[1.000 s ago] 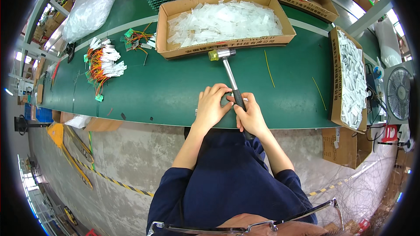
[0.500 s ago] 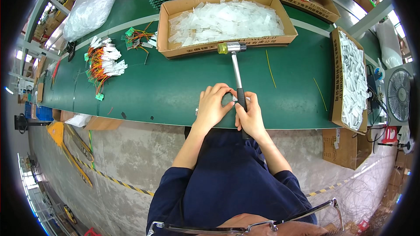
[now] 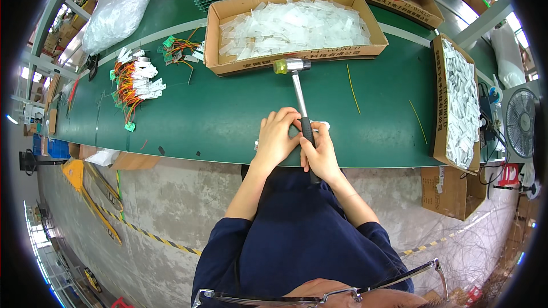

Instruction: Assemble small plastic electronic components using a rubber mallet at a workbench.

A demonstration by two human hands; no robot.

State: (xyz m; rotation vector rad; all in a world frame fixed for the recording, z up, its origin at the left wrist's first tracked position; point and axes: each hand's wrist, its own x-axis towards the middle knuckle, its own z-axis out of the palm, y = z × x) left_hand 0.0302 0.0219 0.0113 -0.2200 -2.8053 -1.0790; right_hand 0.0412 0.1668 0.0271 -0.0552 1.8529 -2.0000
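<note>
A soft-faced mallet [image 3: 299,94] with a metal shaft, a translucent yellow face and a black grip lies across my right hand [image 3: 323,157], its head pointing away from me toward the large box. That hand is closed round the grip, and its fingertips meet my left hand near the table's front edge. My left hand [image 3: 278,137] has its fingers bent and pressed together beside the grip; what they hold, if anything, is hidden. A small white piece [image 3: 325,124] shows just beyond my right fingers. Another small pale bit [image 3: 256,145] peeks out at the left hand's outer side.
A cardboard box of clear plastic pieces [image 3: 214,40] stands ahead. Another box with white parts [image 3: 438,102] is at the right. Wired white parts with green boards [image 3: 140,80] lie at the left. Two yellow wires [image 3: 353,89] rest on the green table [image 3: 228,94].
The mallet has shifted left, its head swinging left and slightly nearer. My right hand has moved a little left with it, and more of the white piece beyond it shows.
</note>
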